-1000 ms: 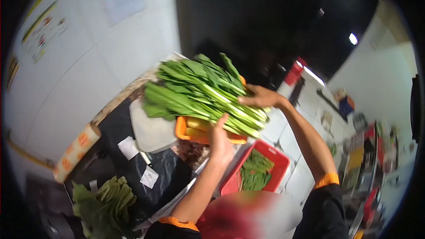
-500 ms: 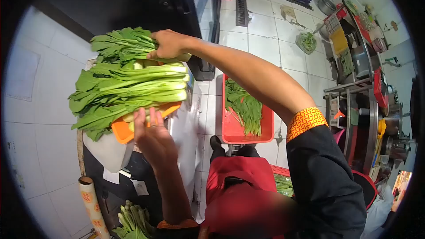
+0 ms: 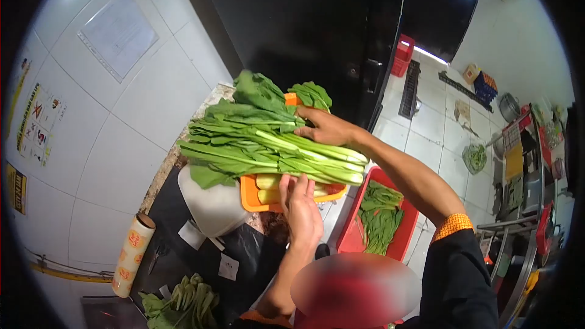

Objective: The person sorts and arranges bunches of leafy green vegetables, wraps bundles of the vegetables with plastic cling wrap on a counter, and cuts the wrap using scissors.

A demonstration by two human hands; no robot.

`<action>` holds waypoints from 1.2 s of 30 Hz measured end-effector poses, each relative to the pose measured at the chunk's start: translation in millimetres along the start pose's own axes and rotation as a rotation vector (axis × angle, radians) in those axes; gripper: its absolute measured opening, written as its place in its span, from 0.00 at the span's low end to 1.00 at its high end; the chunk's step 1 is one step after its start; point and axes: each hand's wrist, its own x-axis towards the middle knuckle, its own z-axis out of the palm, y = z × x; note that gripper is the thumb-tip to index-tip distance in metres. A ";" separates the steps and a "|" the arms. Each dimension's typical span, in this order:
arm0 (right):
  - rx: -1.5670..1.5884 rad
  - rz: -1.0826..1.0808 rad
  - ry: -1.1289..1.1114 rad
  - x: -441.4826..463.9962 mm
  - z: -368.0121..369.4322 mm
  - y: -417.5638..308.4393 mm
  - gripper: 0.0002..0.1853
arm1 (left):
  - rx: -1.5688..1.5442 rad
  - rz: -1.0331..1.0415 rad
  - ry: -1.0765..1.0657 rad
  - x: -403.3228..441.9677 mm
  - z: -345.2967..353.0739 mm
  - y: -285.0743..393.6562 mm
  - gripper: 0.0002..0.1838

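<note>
Grip: left hand unfurled, right hand I can't tell, both on leafy greens.
They top the orange tub; leaves already sit in the red bin.

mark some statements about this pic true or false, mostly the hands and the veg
1. The right hand rests on the long greens. True.
2. The left hand is inside the red bin. False: it is at the near edge of the long greens.
3. The long greens lie over the orange tray. True.
4. The red bin is empty. False: leaves lie in it.
5. The right cuff is blue. False: it is orange.
</note>
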 end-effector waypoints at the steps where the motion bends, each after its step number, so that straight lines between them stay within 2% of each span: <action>1: 0.044 0.006 -0.019 -2.1 -2.8 -11.5 0.18 | 0.008 0.062 0.004 -8.6 4.1 0.2 0.21; 2: 0.002 -0.011 -0.050 -0.7 -3.7 -18.0 0.18 | 0.013 0.123 0.007 -12.7 8.2 0.6 0.21; 4: 0.109 0.083 -0.089 3.4 5.3 -7.9 0.17 | -0.022 0.143 0.024 -14.6 1.7 -2.2 0.19; 5: 0.043 0.124 -0.105 4.8 10.0 -3.5 0.17 | 0.010 0.104 0.013 -8.2 -8.6 -5.3 0.13; 7: -0.265 -0.014 0.002 7.5 18.8 2.9 0.20 | 0.053 0.065 0.006 -7.3 -10.1 -0.3 0.02; 8: -0.393 -0.045 0.042 8.4 20.3 3.5 0.22 | 0.047 0.071 -0.016 -7.4 -7.5 4.7 0.02; 9: -0.411 0.039 0.010 7.2 14.6 -9.7 0.24 | 0.054 0.036 -0.012 -8.6 -7.7 9.3 0.02; 10: -0.349 0.042 -0.022 9.0 9.8 -10.4 0.26 | 0.062 0.000 -0.001 -10.4 -11.3 11.9 0.02; 12: -0.110 0.287 0.042 11.4 -6.8 -24.3 0.28 | 0.062 -0.023 -0.022 -11.1 -18.8 13.3 0.03; 14: -0.361 0.319 0.613 13.2 -10.7 -2.0 0.26 | 0.049 -0.060 -0.007 -13.6 -19.6 17.2 0.05; 15: -0.350 0.401 0.755 15.5 -10.9 25.6 0.27 | 0.061 -0.068 0.003 -16.1 -17.1 20.3 0.07; 16: -0.342 0.540 0.797 18.2 -10.2 56.0 0.27 | 0.056 -0.061 -0.002 -15.8 -17.9 20.3 0.07; 17: -0.121 0.748 0.593 15.9 -24.4 53.9 0.26 | 0.053 -0.068 -0.014 -15.8 -20.0 20.9 0.08; 18: 0.213 0.801 0.466 17.6 -25.4 91.4 0.22 | 0.048 -0.075 -0.025 -16.2 -22.7 21.2 0.09; 20: 0.410 0.721 0.565 12.0 -17.4 91.1 0.12 | 0.040 -0.080 -0.028 -18.4 -25.8 24.3 0.12; 21: 0.364 0.639 0.702 11.4 -10.6 93.3 0.10 | 0.048 -0.095 -0.036 -21.0 -26.4 26.9 0.19; 22: 0.318 0.554 0.836 12.3 -7.4 87.3 0.09 | 0.057 -0.111 -0.045 -25.3 -26.5 29.7 0.26; 23: 0.439 0.533 0.856 8.1 -10.1 82.3 0.08 | 0.114 -0.062 0.061 -34.4 -24.1 31.8 0.31; 24: 0.431 0.527 0.854 4.3 -12.3 78.7 0.08 | 0.105 -0.058 0.057 -37.5 -27.3 28.4 0.31; 26: 0.491 0.270 0.806 -3.6 -19.7 70.9 0.06 | 0.668 0.579 -0.008 -41.4 -31.6 22.6 0.32; 27: 0.814 0.365 0.746 -10.2 -24.4 35.0 0.06 | 0.641 0.669 -0.104 -36.8 -15.9 29.0 0.28; 28: 0.808 0.368 0.747 -13.7 -26.2 32.4 0.06 | 0.634 0.666 -0.104 -25.9 -3.7 36.2 0.28; 30: 0.992 0.270 0.663 -23.5 -31.2 29.8 0.07 | 1.176 0.781 -0.541 1.6 19.3 50.5 0.25; 32: 1.026 0.235 0.635 -29.6 -32.7 29.7 0.09 | 1.415 0.824 -0.693 27.6 52.0 45.7 0.23; 34: 1.033 0.257 0.585 -33.5 -32.6 31.9 0.17 | 1.611 1.016 -0.777 55.2 68.4 29.1 0.25; 36: 1.032 0.271 0.602 -37.9 -29.9 44.0 0.17 | 1.722 1.079 -0.805 77.6 76.5 18.2 0.28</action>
